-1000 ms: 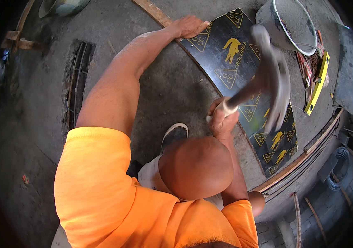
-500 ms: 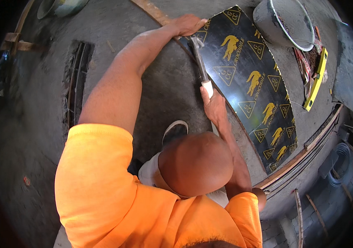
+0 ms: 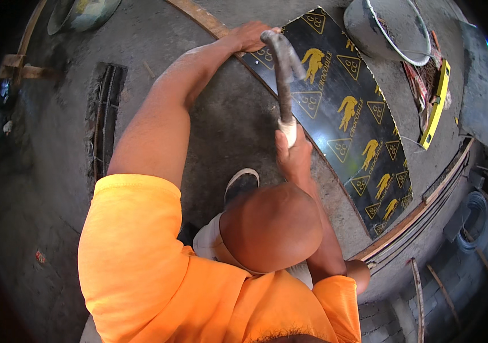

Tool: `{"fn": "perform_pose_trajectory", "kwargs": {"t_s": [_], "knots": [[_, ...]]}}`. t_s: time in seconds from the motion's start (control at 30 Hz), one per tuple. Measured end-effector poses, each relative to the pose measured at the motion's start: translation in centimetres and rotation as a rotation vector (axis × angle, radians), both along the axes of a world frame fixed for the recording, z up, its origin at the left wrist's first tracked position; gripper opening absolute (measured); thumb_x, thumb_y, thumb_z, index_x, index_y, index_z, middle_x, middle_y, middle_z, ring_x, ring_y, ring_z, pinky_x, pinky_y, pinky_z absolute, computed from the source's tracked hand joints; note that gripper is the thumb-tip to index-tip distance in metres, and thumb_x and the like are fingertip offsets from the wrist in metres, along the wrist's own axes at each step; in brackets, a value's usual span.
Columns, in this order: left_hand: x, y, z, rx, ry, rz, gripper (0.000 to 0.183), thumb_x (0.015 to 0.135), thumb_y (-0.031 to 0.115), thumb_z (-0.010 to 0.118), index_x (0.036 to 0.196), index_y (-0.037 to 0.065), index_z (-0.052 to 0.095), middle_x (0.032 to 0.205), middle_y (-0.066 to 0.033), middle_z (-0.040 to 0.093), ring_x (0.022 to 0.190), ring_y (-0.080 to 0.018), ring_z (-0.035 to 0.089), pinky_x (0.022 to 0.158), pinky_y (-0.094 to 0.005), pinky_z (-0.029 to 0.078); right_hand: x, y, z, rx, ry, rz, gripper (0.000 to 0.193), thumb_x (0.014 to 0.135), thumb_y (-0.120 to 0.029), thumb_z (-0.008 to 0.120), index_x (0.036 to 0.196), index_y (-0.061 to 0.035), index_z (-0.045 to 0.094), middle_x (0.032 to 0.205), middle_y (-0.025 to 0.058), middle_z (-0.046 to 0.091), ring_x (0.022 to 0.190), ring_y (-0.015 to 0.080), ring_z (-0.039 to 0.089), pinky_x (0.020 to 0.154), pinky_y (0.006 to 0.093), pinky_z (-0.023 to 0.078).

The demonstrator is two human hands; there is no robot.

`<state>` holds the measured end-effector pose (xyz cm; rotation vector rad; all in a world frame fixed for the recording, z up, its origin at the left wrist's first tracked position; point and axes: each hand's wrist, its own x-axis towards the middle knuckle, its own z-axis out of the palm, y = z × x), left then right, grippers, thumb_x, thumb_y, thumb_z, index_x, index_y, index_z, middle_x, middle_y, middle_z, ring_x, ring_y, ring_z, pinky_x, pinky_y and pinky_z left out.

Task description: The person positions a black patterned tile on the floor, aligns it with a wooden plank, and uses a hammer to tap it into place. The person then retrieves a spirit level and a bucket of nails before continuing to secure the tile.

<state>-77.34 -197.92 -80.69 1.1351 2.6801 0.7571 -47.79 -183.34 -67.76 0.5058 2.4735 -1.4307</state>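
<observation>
My right hand (image 3: 294, 150) is closed round the pale grip of a claw hammer (image 3: 284, 86). The hammer's metal head is raised toward me, over the far left corner of a black plywood panel (image 3: 335, 117) with yellow printing. At that corner, my left hand (image 3: 252, 36) rests where the panel meets a long wooden strip (image 3: 201, 19). Its fingers look bent together, but their tips are partly hidden, and I cannot make out what is between them. My bent knee lies below, left of my right forearm.
A grey bucket (image 3: 390, 31) stands beyond the panel at the far right, near a yellow spirit level (image 3: 437, 106). A basin (image 3: 87, 12) lies far left. A slot with bars (image 3: 104, 117) cuts the concrete floor at left. Coiled wire (image 3: 472, 220) sits right, past a timber edge (image 3: 410, 220).
The hammer has lifted off the panel's corner, and its head now looks larger and nearer. My left hand stays at the corner, shifted slightly in the picture along with the whole scene.
</observation>
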Motion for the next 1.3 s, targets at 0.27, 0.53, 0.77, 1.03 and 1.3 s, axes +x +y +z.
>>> {"fn": "perform_pose_trajectory", "kwargs": {"t_s": [0.27,0.53,0.77,1.03,1.3], "knots": [[-1.3,0.3,-0.5,-0.108,-0.162,-0.036,0.062,0.109,0.047,0.03,0.11,-0.003,0.067,0.111,-0.0309,0.066,0.104,-0.0492,0.061,0.092,-0.0551,0.046,-1.0,0.6,-1.0,0.126,-0.375,0.099,0.068,0.099,-0.054,0.055,0.109,0.0127,0.062,0.093,0.0399,0.066,0.094,0.0566,0.065,0.083,0.0584,0.052],[4.4,3.5,2.3,0.359,0.168,0.508,0.038,0.107,0.027,0.04,0.126,-0.002,0.056,0.131,-0.0196,0.059,0.121,-0.036,0.054,0.104,-0.0457,0.041,9.0,3.7,0.5,-0.223,-0.176,-0.25,0.048,0.089,-0.039,0.071,0.108,0.0046,0.068,0.098,0.0322,0.069,0.098,0.0466,0.068,0.082,0.051,0.052],[31.0,7.0,5.2,0.735,-1.842,0.274,0.075,0.104,0.066,0.028,0.144,0.004,0.043,0.142,-0.022,0.055,0.12,-0.0327,0.061,0.098,-0.0486,0.051,13.2,1.5,-1.4,-0.579,0.01,-0.622,0.019,0.085,-0.016,0.069,0.096,-0.0005,0.068,0.079,0.0093,0.069,0.062,0.0131,0.064,0.053,0.0314,0.05],[34.7,6.5,7.0,0.59,-1.853,0.302,0.068,0.104,0.065,0.032,0.139,0.009,0.05,0.131,-0.0185,0.063,0.111,-0.0306,0.065,0.091,-0.0445,0.055,13.6,0.8,-4.0,-0.577,0.071,-0.696,0.025,0.085,-0.021,0.069,0.097,0.0012,0.068,0.072,0.0101,0.068,0.065,0.0177,0.066,0.059,0.0358,0.053],[36.6,4.2,5.8,0.851,-1.786,0.059,0.053,0.103,0.056,0.049,0.124,0.009,0.061,0.101,-0.0037,0.067,0.087,-0.0151,0.062,0.074,-0.0323,0.049,14.0,0.7,-4.1,-0.705,0.024,-0.906,0.023,0.089,-0.02,0.069,0.094,0.0015,0.069,0.077,0.01,0.07,0.059,0.0129,0.063,0.053,0.0314,0.05]]}}
